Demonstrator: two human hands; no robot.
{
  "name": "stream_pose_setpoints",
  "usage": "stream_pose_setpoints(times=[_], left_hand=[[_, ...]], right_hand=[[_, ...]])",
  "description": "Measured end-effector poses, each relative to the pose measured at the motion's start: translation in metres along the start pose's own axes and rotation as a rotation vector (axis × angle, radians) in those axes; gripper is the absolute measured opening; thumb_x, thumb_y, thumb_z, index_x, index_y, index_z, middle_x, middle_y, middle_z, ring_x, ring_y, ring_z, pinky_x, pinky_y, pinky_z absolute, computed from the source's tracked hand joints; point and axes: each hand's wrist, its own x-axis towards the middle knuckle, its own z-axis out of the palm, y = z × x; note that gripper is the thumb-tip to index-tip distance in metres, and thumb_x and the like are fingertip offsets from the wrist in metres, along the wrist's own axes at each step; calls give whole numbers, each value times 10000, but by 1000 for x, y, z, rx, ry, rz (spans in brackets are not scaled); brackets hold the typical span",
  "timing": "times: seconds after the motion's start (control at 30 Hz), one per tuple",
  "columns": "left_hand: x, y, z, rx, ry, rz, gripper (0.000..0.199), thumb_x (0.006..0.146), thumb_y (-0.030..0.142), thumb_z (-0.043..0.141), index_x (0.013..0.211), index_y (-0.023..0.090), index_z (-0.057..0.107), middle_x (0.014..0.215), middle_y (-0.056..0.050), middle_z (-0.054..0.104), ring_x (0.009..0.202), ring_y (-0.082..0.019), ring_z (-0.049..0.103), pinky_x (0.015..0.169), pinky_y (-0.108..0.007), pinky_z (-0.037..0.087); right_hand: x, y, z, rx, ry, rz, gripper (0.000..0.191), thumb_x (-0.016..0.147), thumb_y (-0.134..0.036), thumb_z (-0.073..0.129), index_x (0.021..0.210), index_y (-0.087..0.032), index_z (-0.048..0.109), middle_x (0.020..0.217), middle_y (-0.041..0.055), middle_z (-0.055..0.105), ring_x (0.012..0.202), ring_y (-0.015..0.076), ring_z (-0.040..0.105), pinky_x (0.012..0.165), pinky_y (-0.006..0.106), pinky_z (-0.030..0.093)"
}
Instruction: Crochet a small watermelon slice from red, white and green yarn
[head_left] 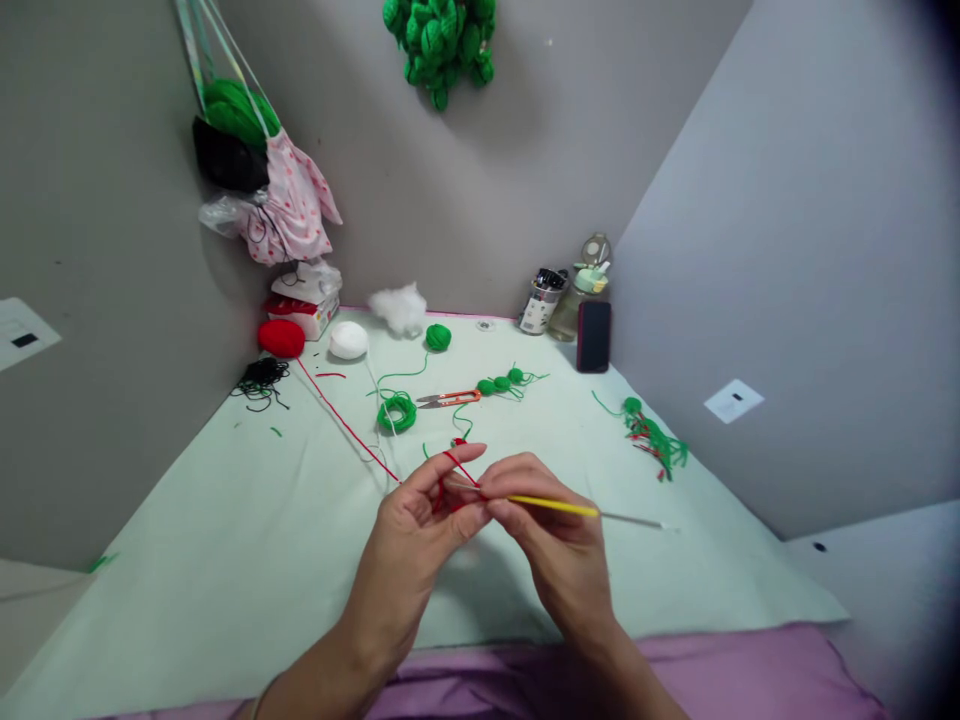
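My right hand [556,535] grips a crochet hook [555,504] with a yellow handle, its metal tip pointing left at my left fingers. Red yarn [349,424] runs from a red ball [282,339] to my left hand [427,525] and loops over its raised index finger. The left thumb and fingers pinch a small red piece of crochet, mostly hidden between the hands, and the hook's tip meets it there. Just beyond my fingertips lies a small red and green piece [460,441] with a green tail.
Orange thread snips [450,399] lie behind my hands, beside a green yarn coil [397,412] and small green crochet pieces [501,383]. Further back are a white yarn ball [349,340], stuffing [399,309] and a phone [594,338]. Green and red pieces [652,438] lie right.
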Motion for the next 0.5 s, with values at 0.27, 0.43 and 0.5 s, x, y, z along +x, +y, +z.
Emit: stream_pose_setpoints(times=[0.27, 0.43, 0.5], left_hand=[[1, 5, 0, 18, 9, -39, 227, 862, 392, 879, 1042, 255, 888, 835, -28, 803, 806, -157, 704, 882, -292, 543], [1, 9, 3, -53, 76, -42, 298, 746, 316, 965, 1028, 250, 894, 859, -11, 793, 747, -120, 676, 797, -235, 547], [1, 11, 4, -103, 72, -71, 332, 724, 317, 978, 1033, 233, 893, 871, -13, 780, 701, -99, 641, 717, -209, 538]], right_hand=[[2, 3, 1, 257, 127, 265, 108, 770, -275, 935, 795, -253, 831, 785, 0, 758, 711, 141, 677, 650, 242, 568], [1, 3, 13, 385, 155, 325, 172, 715, -304, 967, 766, -241, 815, 712, -16, 740, 622, 120, 636, 602, 235, 552], [0, 4, 15, 394, 168, 322, 171, 724, -304, 968, 781, -244, 819, 733, -11, 756, 642, 122, 654, 611, 231, 558]])
